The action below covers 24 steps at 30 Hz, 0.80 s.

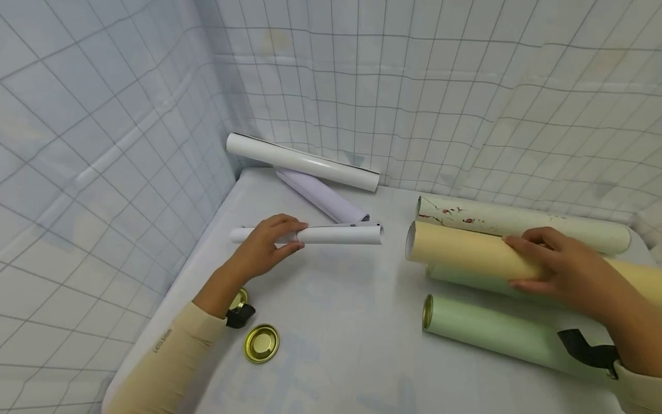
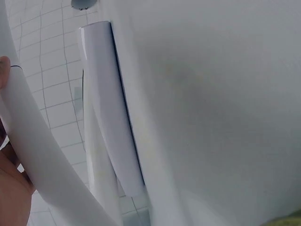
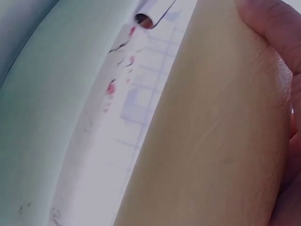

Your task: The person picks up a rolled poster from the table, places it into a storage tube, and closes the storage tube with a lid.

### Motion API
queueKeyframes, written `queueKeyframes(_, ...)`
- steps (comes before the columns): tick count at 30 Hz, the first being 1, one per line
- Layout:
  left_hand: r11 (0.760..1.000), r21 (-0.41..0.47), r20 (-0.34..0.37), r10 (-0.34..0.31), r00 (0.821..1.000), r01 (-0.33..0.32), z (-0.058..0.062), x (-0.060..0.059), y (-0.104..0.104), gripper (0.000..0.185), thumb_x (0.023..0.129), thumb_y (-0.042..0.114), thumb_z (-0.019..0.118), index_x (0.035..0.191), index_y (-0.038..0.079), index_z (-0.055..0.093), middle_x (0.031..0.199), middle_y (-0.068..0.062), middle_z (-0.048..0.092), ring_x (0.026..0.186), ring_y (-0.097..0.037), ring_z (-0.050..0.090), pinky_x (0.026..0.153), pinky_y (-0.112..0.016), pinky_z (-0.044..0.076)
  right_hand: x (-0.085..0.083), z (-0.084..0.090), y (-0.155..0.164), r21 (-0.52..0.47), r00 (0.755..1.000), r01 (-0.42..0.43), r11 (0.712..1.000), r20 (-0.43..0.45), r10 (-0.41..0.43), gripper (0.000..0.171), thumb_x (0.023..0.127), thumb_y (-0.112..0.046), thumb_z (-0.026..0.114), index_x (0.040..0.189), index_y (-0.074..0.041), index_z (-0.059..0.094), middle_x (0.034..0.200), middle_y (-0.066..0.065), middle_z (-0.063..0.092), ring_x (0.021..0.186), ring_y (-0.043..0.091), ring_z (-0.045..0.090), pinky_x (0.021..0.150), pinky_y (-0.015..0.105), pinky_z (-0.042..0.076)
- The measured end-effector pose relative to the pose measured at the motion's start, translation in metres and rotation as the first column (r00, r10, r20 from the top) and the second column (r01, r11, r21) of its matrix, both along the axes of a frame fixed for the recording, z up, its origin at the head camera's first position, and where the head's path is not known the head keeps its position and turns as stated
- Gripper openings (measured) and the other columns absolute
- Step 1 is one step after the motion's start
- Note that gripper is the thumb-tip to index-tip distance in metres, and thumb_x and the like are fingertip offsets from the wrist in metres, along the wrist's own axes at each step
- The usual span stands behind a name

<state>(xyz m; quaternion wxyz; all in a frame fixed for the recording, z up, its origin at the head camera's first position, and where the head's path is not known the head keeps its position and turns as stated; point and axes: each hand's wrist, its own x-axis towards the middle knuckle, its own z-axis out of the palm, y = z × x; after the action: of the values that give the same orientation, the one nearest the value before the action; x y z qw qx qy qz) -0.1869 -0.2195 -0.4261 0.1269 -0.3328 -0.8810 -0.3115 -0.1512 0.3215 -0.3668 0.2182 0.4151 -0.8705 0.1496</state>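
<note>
A: What does the left hand (image 1: 269, 244) have?

B: It wraps its fingers and thumb round a thin white paper roll (image 1: 331, 234) that lies flat on the desk (image 1: 336, 345), gripping it near the roll's left end. In the left wrist view the same roll (image 2: 33, 155) curves past the palm (image 2: 11, 193).

A: And the right hand (image 1: 555, 267)?

B: It lies over a thick cream-yellow tube (image 1: 465, 253), fingers curled across the top and thumb low on the near side, so it holds that tube. The right wrist view shows the tube's yellow wall (image 3: 207, 141) against the palm (image 3: 282, 61).

A: Where is that tube?

B: On the right side of the desk, resting on a pale green tube (image 1: 465, 282). Behind it, touching, lies a white tube printed with red blossoms (image 1: 517, 218). In front lies another pale green tube with a gold rim (image 1: 496, 330).

A: Anything else about?

B: At the back, a glossy white roll (image 1: 302, 161) leans along the checked cloth wall (image 1: 103, 144), with a lavender roll (image 1: 320, 195) slanting under it. A gold metal cap (image 1: 261, 343) sits open side up just beside the left forearm, and a second cap (image 1: 239, 300) peeks out under the wrist by a black strap (image 1: 240, 315)
</note>
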Motion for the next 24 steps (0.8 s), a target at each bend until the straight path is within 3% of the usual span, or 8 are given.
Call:
queueKeyframes(5, 1.000, 0.010, -0.022, -0.021, 1.000, 0.021, 0.006, 0.004, 0.013, 0.044, 0.082, 0.008, 0.082, 0.124, 0.008, 0.068, 0.117, -0.007, 0.063, 0.106, -0.024, 0.061, 0.089, -0.042, 0.051, 0.009, 0.005, -0.015, -0.019, 0.995, -0.022, 1.000, -0.099, 0.020, 0.071, 0.092, -0.069, 0.048, 0.118, -0.008, 0.072, 0.099, 0.004, 0.062, 0.073, 0.013, 0.051, 0.064, 0.027, 0.041)
queueKeyframes(15, 0.995, 0.013, -0.212, -0.099, 0.972, 0.104, 0.019, 0.014, 0.031, 0.047, 0.076, 0.009, 0.086, 0.120, 0.009, 0.069, 0.112, -0.006, 0.064, 0.098, -0.022, 0.062, 0.079, -0.038, 0.050, 0.026, 0.010, -0.035, -0.114, 0.985, -0.073, 0.991, -0.163, 0.054, 0.066, 0.092, -0.065, 0.054, 0.111, -0.004, 0.074, 0.096, 0.009, 0.063, 0.074, 0.014, 0.047, 0.066, 0.025, 0.038)
queueKeyframes(24, 0.987, 0.015, -0.242, -0.151, 0.958, 0.159, 0.023, 0.021, 0.044, 0.048, 0.076, 0.009, 0.086, 0.120, 0.008, 0.069, 0.112, -0.005, 0.064, 0.101, -0.022, 0.061, 0.082, -0.039, 0.049, 0.035, 0.010, -0.049, -0.109, 0.981, -0.096, 0.989, -0.181, 0.075, 0.060, 0.094, -0.062, 0.054, 0.112, -0.007, 0.074, 0.096, 0.011, 0.063, 0.074, 0.017, 0.047, 0.066, 0.028, 0.038)
